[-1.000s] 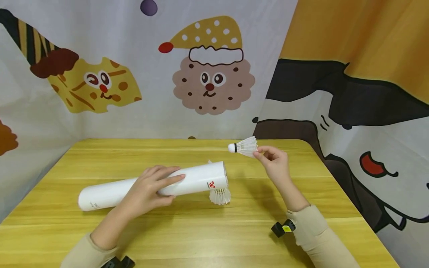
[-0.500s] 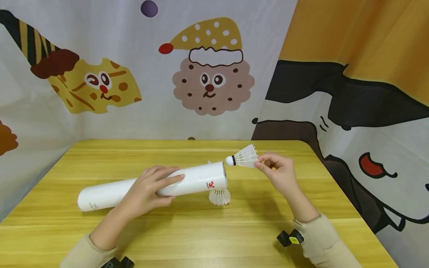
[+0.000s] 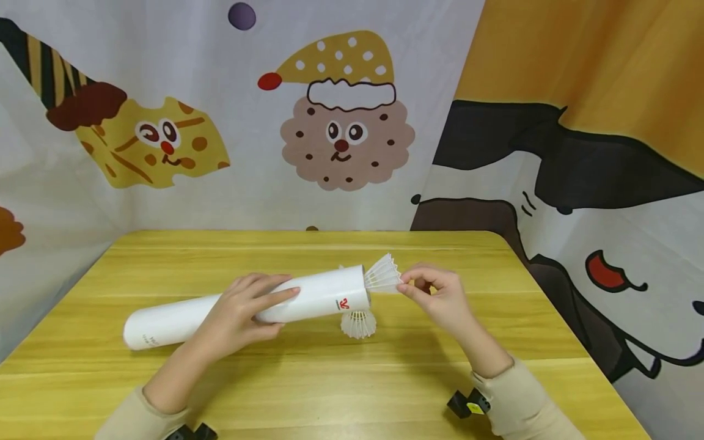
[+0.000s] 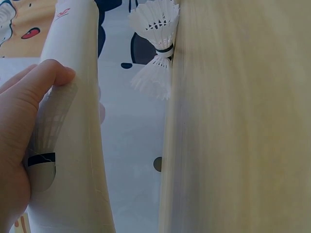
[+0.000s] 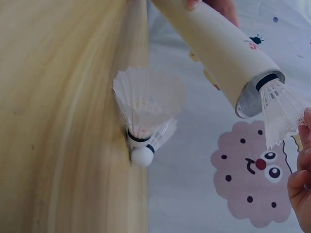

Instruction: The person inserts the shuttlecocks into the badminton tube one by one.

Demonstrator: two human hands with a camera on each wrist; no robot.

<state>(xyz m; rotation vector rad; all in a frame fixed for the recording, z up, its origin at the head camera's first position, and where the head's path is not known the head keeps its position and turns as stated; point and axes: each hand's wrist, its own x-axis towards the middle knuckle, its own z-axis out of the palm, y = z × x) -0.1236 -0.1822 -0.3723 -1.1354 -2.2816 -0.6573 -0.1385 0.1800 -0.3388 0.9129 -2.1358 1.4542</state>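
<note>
My left hand [image 3: 242,311] grips a white shuttlecock tube [image 3: 321,294] around its middle. The tube is tilted, its mouth raised toward the right. Between the thumb and fingertips of my right hand [image 3: 437,294], the feather edge of a white shuttlecock [image 3: 383,275] is pinched. Its head is inside the tube's mouth, hidden in the head view; the right wrist view shows the dark band right at the opening. On the tube's side, the left wrist view shows a shuttlecock shape [image 4: 47,136] with a dark band.
Two more shuttlecocks lie on the wooden table [image 3: 330,391] below the tube's mouth; the right wrist view shows the nearer shuttlecock [image 5: 146,99] partly covering the farther shuttlecock [image 5: 165,133]. A cartoon-printed curtain [image 3: 220,208] hangs behind the table.
My right hand has come down and to the left, bringing the shuttlecock from beyond the tube's mouth to head-first inside it. My left hand and the tube have stayed nearly still.
</note>
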